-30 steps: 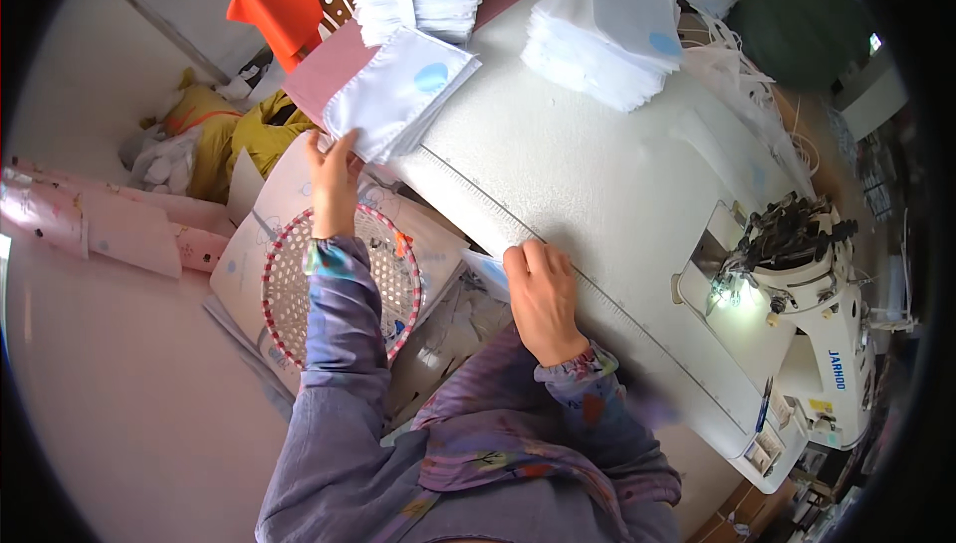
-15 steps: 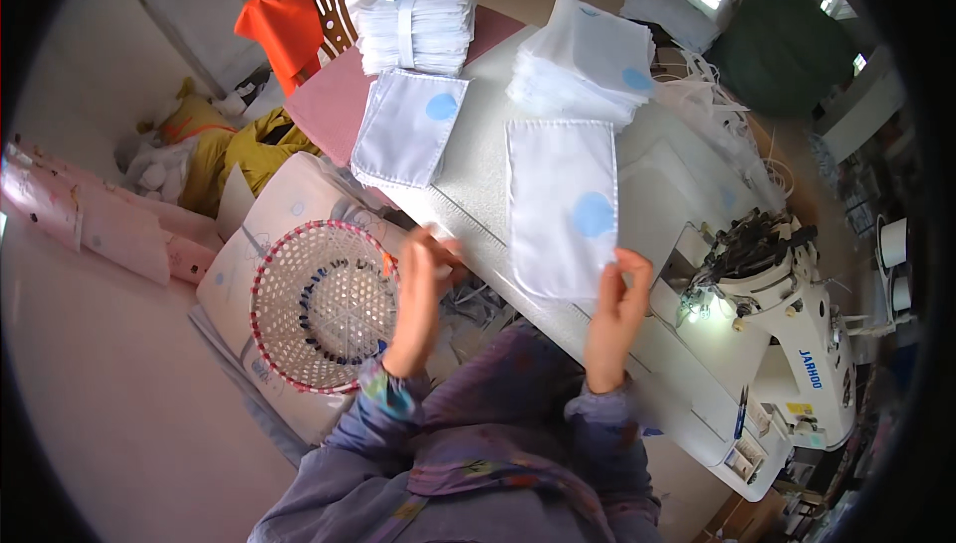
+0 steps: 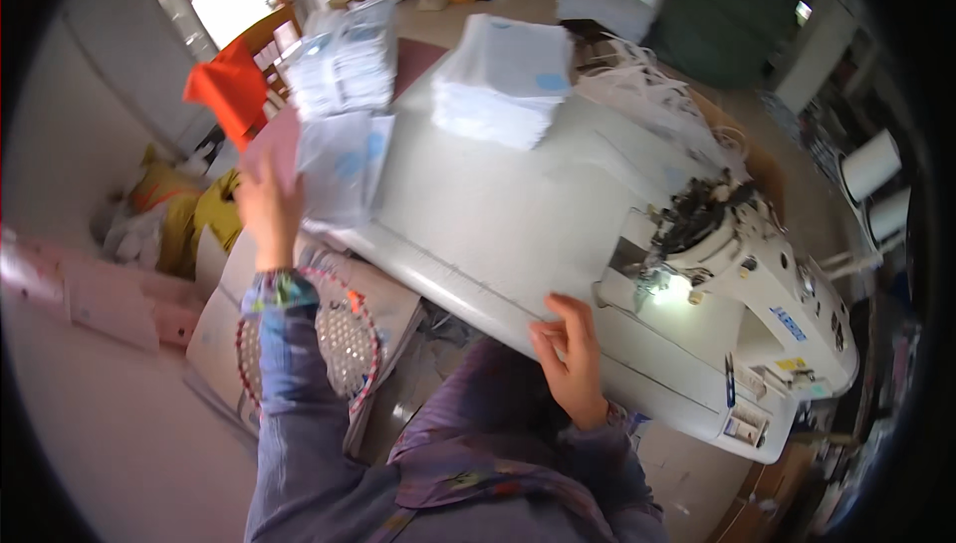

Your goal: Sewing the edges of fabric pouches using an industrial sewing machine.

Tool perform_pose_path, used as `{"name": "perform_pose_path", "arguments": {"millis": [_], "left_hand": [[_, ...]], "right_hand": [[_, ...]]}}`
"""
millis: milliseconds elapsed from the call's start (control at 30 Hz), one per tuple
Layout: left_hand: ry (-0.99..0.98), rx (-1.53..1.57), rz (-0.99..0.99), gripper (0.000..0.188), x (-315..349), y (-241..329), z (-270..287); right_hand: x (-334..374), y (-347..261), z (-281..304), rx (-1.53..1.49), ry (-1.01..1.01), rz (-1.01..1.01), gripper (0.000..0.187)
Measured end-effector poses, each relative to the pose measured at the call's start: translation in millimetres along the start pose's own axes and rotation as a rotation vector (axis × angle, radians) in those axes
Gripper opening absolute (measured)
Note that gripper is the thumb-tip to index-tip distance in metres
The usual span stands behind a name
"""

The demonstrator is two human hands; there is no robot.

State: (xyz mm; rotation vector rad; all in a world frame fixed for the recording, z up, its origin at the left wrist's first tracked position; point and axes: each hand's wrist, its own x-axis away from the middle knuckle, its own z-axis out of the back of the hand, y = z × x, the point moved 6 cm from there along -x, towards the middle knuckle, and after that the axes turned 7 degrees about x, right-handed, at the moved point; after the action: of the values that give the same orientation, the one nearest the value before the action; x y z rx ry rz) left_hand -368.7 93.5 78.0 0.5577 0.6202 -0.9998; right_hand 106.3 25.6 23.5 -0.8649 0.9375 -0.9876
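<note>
Head view: left to right, yellow bundle, orange-red cloth over wooden chair, woven basket partly hidden by left forearm, strap-bound cloth stack, loose white stack, sewing machine, lamp lit. White tabletop stretches between stacks and machine; near edge slants down rightward. Left hand blurred at left edge of white cloths, fingers slightly parted; contact cannot be told. Right hand at table's near edge, fingers loosely curled, thumb apart. Cloths overlap at table's left end, light-blue dots showing.

Orange cloth hangs on a wooden chair, near mustard-yellow fabric.
</note>
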Motion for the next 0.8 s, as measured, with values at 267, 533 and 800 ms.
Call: {"name": "perform_pose_path", "arguments": {"millis": [267, 533, 800], "left_hand": [[-0.133, 0.744, -0.610, 0.047, -22.5, 245.5, 17.3], [-0.245, 0.684, -0.813, 0.052, -50.7, 346.9, -58.8], [-0.513, 0.770, -0.842, 0.039, -68.7, 330.8, -90.6]], "right_hand": [[61.3, 61.1, 188.8, 0.822, 0.490, -0.077, 0.028], [-40.9, 218.6, 256.3, 1.284, -0.466, -0.621, 0.060], [-52.4, 148.3, 257.6, 1.583, 0.098, -0.028, 0.050]]}}
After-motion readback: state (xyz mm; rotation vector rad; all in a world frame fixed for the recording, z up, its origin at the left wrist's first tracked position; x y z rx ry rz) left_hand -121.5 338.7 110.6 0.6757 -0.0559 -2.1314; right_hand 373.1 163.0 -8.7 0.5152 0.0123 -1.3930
